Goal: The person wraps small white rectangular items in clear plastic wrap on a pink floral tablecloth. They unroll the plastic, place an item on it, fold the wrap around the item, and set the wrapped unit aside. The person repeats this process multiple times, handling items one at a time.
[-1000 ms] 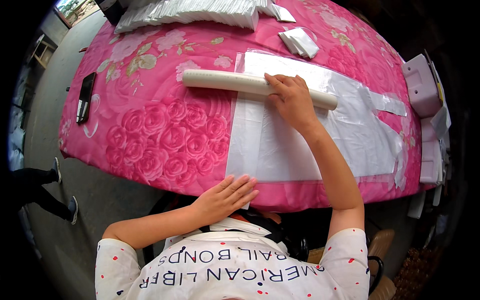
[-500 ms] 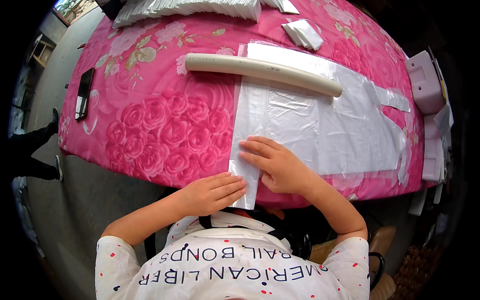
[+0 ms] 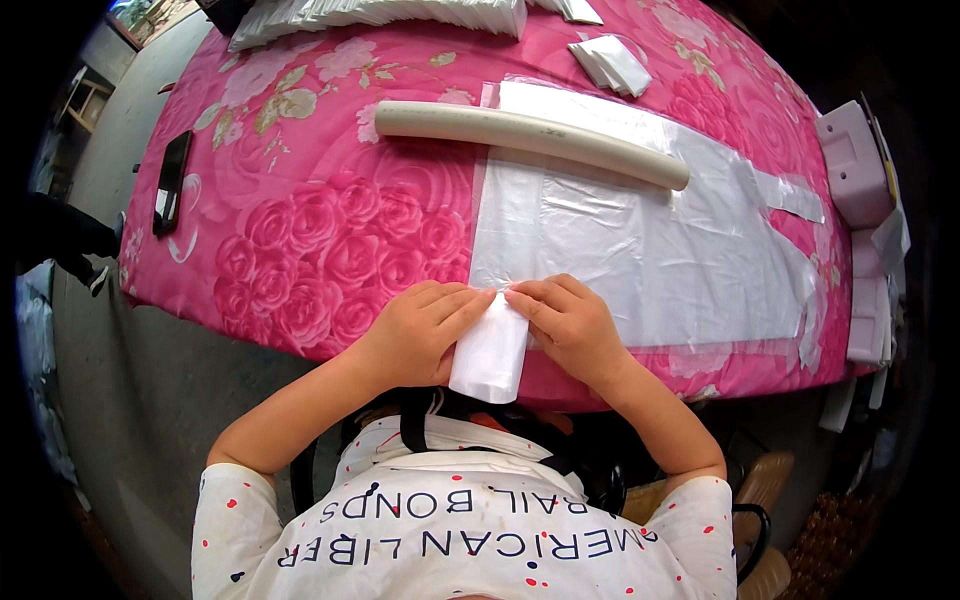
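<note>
My left hand [image 3: 425,328] and my right hand [image 3: 572,330] meet at the table's near edge, thumbs and fingertips closed on a thin white plastic bag. The pinched narrow part of this bag [image 3: 490,358] is folded and hangs toward me, slightly puffed out. Beyond my hands, the white plastic sheeting [image 3: 590,225] spreads flat to the right, with a handle-like strip at its far right end. A cream-coloured plastic pipe [image 3: 530,138] lies across its far part. Whether the folded piece joins the flat sheeting under my fingers cannot be made out.
A pink rose-patterned cloth [image 3: 330,260] covers the table. Folded white bags [image 3: 610,65] lie at the back, beside a long row of folded white packs [image 3: 380,15]. At left is a black phone [image 3: 172,183]; pale boxes [image 3: 853,165] stand at right. Someone's dark-clothed legs [image 3: 70,235] show far left.
Both hands were lying on the plastic with fingers stretched out. They have come together and pinched it, and the near strip is now folded toward me. The legs at far left have shifted.
</note>
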Demonstrator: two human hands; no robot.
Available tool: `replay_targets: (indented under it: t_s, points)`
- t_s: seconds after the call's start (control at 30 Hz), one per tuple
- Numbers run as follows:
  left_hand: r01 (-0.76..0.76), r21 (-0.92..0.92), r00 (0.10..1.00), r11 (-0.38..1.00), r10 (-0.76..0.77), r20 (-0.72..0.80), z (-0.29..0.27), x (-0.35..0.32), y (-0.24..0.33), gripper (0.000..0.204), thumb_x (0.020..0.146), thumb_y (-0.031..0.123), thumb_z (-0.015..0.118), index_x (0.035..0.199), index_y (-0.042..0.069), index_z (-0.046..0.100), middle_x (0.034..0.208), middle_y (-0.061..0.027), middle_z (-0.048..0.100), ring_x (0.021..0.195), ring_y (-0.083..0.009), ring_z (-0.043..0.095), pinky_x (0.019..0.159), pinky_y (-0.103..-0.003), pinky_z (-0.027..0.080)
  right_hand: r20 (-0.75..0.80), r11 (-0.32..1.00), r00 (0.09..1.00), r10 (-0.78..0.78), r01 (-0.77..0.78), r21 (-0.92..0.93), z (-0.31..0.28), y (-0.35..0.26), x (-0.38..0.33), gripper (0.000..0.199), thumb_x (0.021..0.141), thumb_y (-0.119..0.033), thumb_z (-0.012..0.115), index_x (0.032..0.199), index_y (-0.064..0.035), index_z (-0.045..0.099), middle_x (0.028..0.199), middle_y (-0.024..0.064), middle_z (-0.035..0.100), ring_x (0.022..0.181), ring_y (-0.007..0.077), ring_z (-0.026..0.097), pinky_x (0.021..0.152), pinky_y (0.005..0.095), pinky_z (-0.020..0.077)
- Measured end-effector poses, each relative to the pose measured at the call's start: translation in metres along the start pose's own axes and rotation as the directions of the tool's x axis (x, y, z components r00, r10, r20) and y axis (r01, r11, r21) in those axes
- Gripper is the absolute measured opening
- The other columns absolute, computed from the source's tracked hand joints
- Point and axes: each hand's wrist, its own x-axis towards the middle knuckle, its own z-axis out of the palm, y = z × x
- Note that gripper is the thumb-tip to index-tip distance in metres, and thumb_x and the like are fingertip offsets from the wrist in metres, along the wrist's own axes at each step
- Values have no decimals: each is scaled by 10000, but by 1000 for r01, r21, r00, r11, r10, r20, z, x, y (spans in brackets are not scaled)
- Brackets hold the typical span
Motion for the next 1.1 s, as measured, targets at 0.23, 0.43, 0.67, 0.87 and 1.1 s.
replay_targets:
  t_s: [0.23,0.43,0.67,0.87,1.1]
  points:
    - [482,-426,838,766,-545,-33,-10,28,2,538,843,199,572,1293,-35,394,1178,-204,519,952,-329,561,847,-373,434,191,685,756,627,-651,326,-5,9,29,152,832,-115,576,804,16,647,583,98,595,509,179,576,522,284,445]
    - [204,117,979,972,-204,-5,12,27,13,682,824,298,576,1342,-56,309,1379,-230,328,1263,-348,347,1043,-422,279,467,417,545,697,-837,354,-14,28,50,265,848,-212,581,769,35,633,604,67,609,534,123,617,479,256,447]
    - [290,257,938,922,-327,113,36,23,17,876,784,473,567,1376,-70,218,1447,-250,188,1361,-356,176,1107,-435,125,473,354,498,727,-862,362,-15,26,52,234,827,-210,623,806,24,619,620,44,601,532,120,608,459,236,437]
    - [301,255,935,919,-336,109,33,24,17,865,782,476,573,1366,-71,246,1440,-248,210,1357,-348,193,1102,-432,142,-87,878,875,477,-479,-5,-3,8,28,418,698,-168,728,1053,-7,577,974,141,616,950,239,588,785,348,466]
    - [204,197,976,959,-215,35,10,36,5,540,802,312,603,1206,-32,498,1291,-200,462,1209,-323,437,1014,-419,331,169,983,982,-82,107,-148,-11,45,34,508,703,-190,713,1157,-30,550,1262,104,510,1189,292,448,981,375,388]
